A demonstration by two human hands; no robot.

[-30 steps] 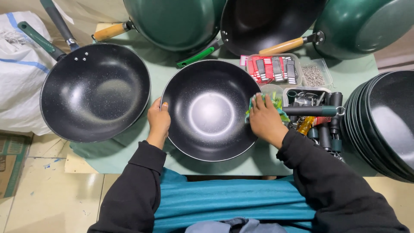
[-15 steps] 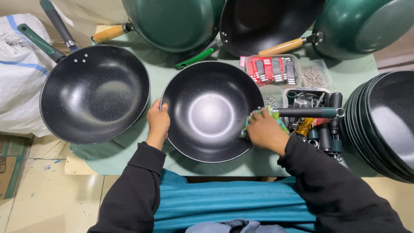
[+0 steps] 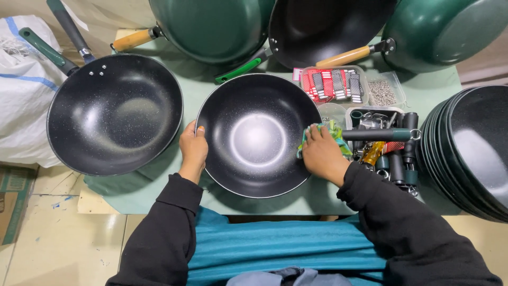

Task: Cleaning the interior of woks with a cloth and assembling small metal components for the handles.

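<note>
A handleless black speckled wok (image 3: 257, 134) lies in front of me on the green-covered table (image 3: 159, 182). My left hand (image 3: 193, 150) grips its left rim. My right hand (image 3: 321, 153) presses a green and blue cloth (image 3: 334, 132) against the inner right wall of the wok, just below the rim.
A second black wok (image 3: 114, 112) with a dark handle lies at left. Green woks with wooden handles (image 3: 211, 26) stand at the back. Stacked black woks (image 3: 471, 148) fill the right. Trays of red-tagged parts (image 3: 333, 85), screws (image 3: 382, 92) and dark handles (image 3: 391, 153) sit behind my right hand.
My right hand has slid the cloth down along the wok's right wall and slightly back up. The left hand stays on the rim.
</note>
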